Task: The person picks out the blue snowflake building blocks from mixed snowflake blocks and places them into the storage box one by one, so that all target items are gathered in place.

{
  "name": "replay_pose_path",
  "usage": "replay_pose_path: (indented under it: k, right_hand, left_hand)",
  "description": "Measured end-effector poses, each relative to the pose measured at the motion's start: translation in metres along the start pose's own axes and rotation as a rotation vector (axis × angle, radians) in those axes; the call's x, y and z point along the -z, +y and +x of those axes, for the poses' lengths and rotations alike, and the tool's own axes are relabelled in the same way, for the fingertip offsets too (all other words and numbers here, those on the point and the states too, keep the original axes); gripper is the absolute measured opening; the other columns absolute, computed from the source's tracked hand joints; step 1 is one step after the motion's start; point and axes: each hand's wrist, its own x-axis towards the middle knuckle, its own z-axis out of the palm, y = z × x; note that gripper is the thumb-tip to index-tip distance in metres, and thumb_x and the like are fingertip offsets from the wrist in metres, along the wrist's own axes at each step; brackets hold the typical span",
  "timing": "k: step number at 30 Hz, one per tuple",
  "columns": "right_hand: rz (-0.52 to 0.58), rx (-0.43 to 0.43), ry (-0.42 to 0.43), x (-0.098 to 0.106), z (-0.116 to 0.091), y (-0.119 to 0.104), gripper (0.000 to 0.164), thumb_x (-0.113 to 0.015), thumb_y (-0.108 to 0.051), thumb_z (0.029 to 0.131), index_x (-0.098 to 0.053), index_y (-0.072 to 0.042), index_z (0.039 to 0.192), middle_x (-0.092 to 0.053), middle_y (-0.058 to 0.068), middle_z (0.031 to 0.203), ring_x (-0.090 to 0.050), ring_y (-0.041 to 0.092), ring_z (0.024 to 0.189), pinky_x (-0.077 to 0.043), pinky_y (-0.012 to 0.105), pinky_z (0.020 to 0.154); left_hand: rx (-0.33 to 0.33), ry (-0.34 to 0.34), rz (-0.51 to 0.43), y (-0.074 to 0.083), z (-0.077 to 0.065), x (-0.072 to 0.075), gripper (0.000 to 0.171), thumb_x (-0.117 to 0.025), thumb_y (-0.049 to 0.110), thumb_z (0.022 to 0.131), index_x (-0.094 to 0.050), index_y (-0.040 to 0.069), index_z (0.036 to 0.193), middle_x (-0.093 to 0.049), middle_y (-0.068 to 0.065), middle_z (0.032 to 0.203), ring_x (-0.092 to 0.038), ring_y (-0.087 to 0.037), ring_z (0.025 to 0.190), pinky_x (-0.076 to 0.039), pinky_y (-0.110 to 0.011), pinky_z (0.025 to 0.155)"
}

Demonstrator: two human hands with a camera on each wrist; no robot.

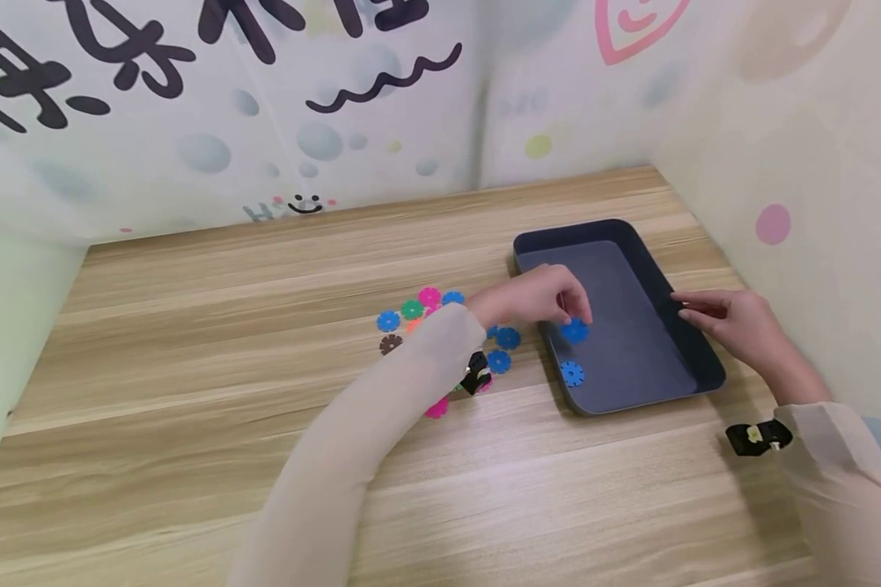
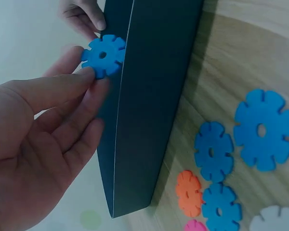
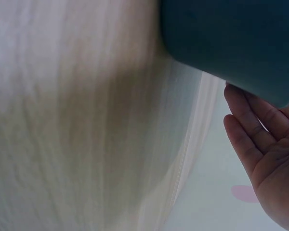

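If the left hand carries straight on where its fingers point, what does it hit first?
Likely the floor of the dark grey rectangular tray, touched first by the blue notched disc the left hand pinches; height is unclear.

The tray is walled round, leaving passage only from above.

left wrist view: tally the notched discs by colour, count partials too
Blue discs: 4, one of them held by the left hand
Orange disc: 1
White disc: 1, cut off by the frame
Pink discs: 2, both cut off, one just a sliver at the right edge
Total: 8
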Motion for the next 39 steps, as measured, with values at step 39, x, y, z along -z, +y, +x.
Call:
replay_pose_path:
  k: [39]
  right_hand:
    - [0.015, -0.009, -0.009, -0.001, 0.001, 0.003, 0.027, -0.065, -0.005, 0.084, -0.065, 0.003, 0.11, -0.063, 0.026, 0.102, -0.043, -0.022, 0.074, -0.038, 0.004, 0.06]
  left_hand:
    - [0.182, -0.14, 0.317, -0.006, 0.027, -0.014, 0.033, -0.056, -0.012, 0.079, -0.075, 0.013, 0.09, -0.067, 0.003, 0.093, -0.058, -0.008, 0.09, -0.045, -0.016, 0.071]
